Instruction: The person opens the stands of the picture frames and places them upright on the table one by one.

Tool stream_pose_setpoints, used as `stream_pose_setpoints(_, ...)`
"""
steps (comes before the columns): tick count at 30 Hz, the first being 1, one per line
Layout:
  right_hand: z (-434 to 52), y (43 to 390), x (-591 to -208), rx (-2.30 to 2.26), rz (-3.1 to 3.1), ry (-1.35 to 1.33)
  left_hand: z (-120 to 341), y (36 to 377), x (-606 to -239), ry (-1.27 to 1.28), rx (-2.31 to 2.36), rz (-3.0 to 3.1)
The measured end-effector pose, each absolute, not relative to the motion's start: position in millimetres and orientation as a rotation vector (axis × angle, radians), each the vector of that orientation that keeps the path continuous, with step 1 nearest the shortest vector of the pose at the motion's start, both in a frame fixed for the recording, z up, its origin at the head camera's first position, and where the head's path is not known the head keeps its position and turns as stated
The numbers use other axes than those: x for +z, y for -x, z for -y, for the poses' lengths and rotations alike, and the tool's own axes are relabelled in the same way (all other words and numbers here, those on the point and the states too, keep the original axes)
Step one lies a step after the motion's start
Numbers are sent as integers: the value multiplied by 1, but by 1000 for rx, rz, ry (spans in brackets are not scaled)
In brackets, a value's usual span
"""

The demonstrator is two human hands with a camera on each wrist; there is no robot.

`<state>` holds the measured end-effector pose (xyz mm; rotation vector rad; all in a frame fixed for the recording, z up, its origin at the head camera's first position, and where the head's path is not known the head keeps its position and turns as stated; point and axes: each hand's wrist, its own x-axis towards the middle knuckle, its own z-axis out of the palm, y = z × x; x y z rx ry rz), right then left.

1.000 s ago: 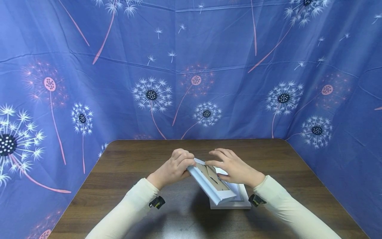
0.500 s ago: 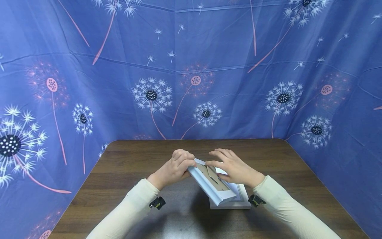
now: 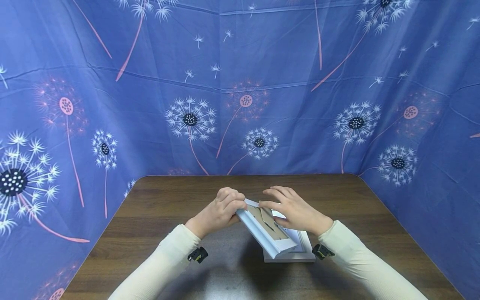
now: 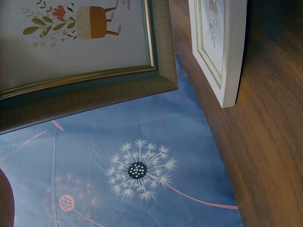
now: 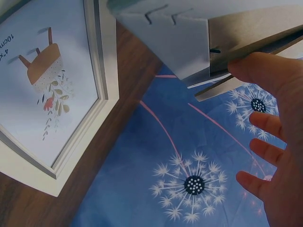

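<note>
The grey moulded picture frame (image 3: 262,233) with its brown cardboard backing (image 3: 267,223) turned up was held tilted above the dark wood-grain table (image 3: 168,208), one of two frames in view. The left hand (image 3: 217,210) gripped its far left edge with curled fingers, while the right hand (image 3: 296,210) lay across the cardboard backing with its fingers spread and only lightly bent, the thumb tip pressing the board's edge in the right wrist view. A flat cardboard strut was folded against that backing.

The second, a white rectangular picture frame (image 3: 305,250), lay flat on the table just under the tilted one, face up, its stepped inner rim plain and smooth. Both frames carried the same printed insert (a small orange pot with leafy sprigs), seen in the two wrist views; the grey one showed a coarse, fabric-like texture and a thin gold inner edge (image 4: 150,42) from the left wrist camera.

Two cream ribbed sleeves (image 3: 161,262) covered the forearms. A blue cloth (image 3: 262,83) printed with white and pink dandelion heads hung wrinkled behind and beside the table.
</note>
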<state>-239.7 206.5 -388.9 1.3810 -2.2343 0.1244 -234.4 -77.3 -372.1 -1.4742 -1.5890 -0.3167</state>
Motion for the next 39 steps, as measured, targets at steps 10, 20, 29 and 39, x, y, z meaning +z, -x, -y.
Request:
stream_pose_setpoints(10, -208, 241, -386, 94, 2224, -1370, 77, 235, -372, 1475, -324, 1600)
stream_pose_setpoints(20, -207, 243, -383, 68, 2223, -1346, 79, 236, -372, 1459, -314, 1604)
stream_pose_setpoints(29, -208, 244, -380, 55, 2225, -1325, 80, 237, -372, 1460, -296, 1598)
stream_pose_setpoints(39, -210, 244, -375, 27, 2222, -1297, 82, 234, -368, 1454, -272, 1623)
